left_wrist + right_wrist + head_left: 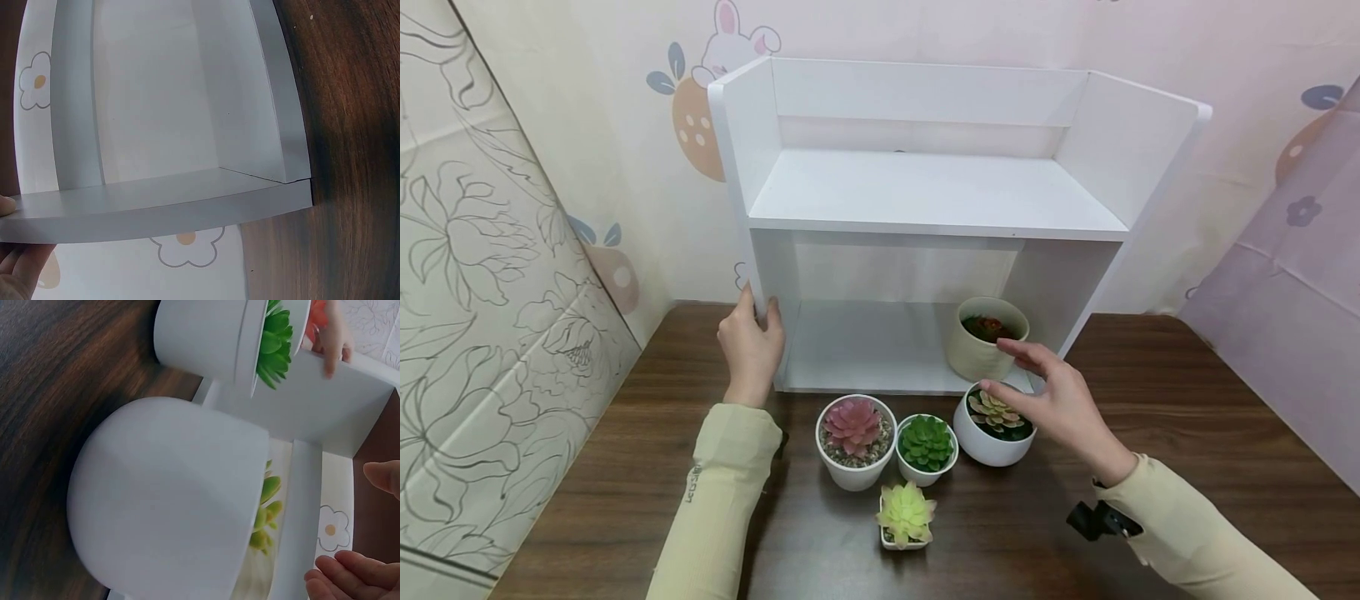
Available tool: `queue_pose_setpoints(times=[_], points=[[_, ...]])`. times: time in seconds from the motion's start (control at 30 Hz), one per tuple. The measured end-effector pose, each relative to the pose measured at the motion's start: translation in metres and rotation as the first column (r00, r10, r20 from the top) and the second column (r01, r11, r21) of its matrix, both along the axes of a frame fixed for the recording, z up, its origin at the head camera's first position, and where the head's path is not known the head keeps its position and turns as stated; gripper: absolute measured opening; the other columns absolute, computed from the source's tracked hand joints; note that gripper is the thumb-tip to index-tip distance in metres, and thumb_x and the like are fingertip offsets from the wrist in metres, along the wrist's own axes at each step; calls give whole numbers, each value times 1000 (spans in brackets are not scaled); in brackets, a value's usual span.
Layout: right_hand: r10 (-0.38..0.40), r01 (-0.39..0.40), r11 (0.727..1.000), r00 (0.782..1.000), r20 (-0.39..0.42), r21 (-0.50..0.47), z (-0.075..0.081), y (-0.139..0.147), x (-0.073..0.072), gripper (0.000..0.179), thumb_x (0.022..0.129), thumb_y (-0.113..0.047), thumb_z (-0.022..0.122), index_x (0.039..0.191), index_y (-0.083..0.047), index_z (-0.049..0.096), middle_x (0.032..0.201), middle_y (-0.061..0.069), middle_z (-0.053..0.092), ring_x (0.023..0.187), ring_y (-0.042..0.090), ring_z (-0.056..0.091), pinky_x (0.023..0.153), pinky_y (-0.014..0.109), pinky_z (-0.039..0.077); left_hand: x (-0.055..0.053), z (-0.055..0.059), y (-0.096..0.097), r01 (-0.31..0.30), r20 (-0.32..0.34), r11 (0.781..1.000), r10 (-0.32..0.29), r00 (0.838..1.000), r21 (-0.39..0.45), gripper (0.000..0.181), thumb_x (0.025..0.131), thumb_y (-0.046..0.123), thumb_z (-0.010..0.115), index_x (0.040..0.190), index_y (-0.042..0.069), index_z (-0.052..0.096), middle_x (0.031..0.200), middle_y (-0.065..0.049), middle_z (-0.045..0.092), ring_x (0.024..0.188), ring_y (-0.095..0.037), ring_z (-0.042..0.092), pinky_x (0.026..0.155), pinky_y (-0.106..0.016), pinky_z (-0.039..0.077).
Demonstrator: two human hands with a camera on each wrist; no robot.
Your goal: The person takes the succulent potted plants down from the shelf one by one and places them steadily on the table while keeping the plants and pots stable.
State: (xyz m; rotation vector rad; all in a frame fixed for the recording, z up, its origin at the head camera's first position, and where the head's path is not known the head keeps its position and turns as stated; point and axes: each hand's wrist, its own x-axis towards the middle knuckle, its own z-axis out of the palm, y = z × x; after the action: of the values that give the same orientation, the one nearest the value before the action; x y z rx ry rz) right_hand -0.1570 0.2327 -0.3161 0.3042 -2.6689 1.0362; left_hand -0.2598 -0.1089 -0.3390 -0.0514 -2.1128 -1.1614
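A white two-tier shelf (940,196) stands on the table. My left hand (752,350) grips the edge of its left side panel (156,212), thumb on one face and fingers on the other. Above a round white pot (995,450) with a yellow-green succulent (996,410), my right hand (1060,400) hovers, thumb and fingers spread apart and holding nothing. In the right wrist view that round pot (165,500) fills the middle, apart from the fingers (356,575). Just behind, a cream pot (973,354) with a dark reddish plant sits on the lower shelf's right side.
In front of the shelf are a white pot with a pink succulent (852,427), a smaller one with a green succulent (926,443), and a small square pot with a lime succulent (906,512). Patterned sheets (482,275) border the brown wooden table (625,467).
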Motion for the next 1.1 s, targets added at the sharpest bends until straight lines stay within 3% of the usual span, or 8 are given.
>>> queue_pose_setpoints(times=[0.3, 1.1], points=[[-34, 35, 999, 997, 65, -16, -5, 6, -5, 71, 85, -35, 72, 142, -5, 43, 141, 20, 46, 127, 43, 47, 102, 57, 38, 1, 1, 0, 6, -2, 1000, -6, 1000, 0, 28, 94, 8, 55, 118, -6, 59, 113, -27, 66, 101, -40, 66, 78, -51, 55], [-74, 75, 997, 996, 40, -28, -11, 15, -18, 81, 84, -30, 74, 144, 5, 32, 146, 27, 37, 132, 47, 38, 106, 56, 35, -1, -1, 0, 2, -8, 1000, -2, 1000, -4, 29, 94, 6, 55, 119, -6, 58, 114, -27, 65, 104, -40, 65, 80, -52, 54]])
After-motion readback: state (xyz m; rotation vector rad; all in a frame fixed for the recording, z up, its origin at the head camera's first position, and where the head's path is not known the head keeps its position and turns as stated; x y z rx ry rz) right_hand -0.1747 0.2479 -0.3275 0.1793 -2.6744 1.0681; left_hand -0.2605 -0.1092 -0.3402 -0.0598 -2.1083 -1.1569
